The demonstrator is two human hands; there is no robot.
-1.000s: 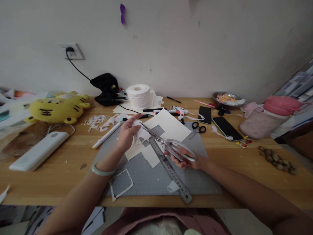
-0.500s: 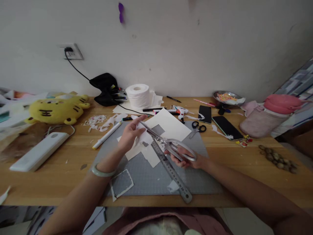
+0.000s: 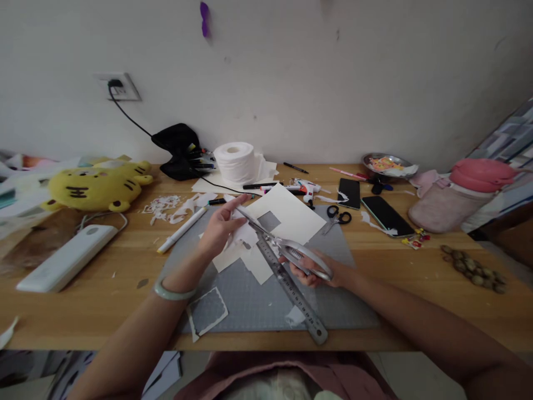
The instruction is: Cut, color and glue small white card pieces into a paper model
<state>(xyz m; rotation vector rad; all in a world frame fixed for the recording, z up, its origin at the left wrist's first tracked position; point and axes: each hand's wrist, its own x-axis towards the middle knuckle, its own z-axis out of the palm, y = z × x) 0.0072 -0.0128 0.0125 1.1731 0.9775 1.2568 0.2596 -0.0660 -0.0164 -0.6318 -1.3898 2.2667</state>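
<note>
My right hand (image 3: pixel 316 272) is wrapped round the handles of large silver scissors (image 3: pixel 287 247), whose blades point up-left into a small piece of white paper (image 3: pixel 244 233). My left hand (image 3: pixel 220 228) pinches that paper piece just above the grey cutting mat (image 3: pixel 250 300); a pale green bangle sits on that wrist. Under the hands lie a white sheet (image 3: pixel 291 214) with a square hole cut in it and a steel ruler (image 3: pixel 291 286) running diagonally toward the table's front edge.
On the wooden table: a white marker (image 3: pixel 181 229), paper scraps (image 3: pixel 162 205), a toilet roll (image 3: pixel 235 161), a glue gun (image 3: pixel 306 189), small black scissors (image 3: pixel 337 218), two phones (image 3: pixel 348 194), a yellow plush tiger (image 3: pixel 97 186), a white power bank (image 3: pixel 66 256), a pink bag (image 3: pixel 437 211).
The scissor handles have drawn closer together and the blades have closed further on the paper. Both hands stay in nearly the same place.
</note>
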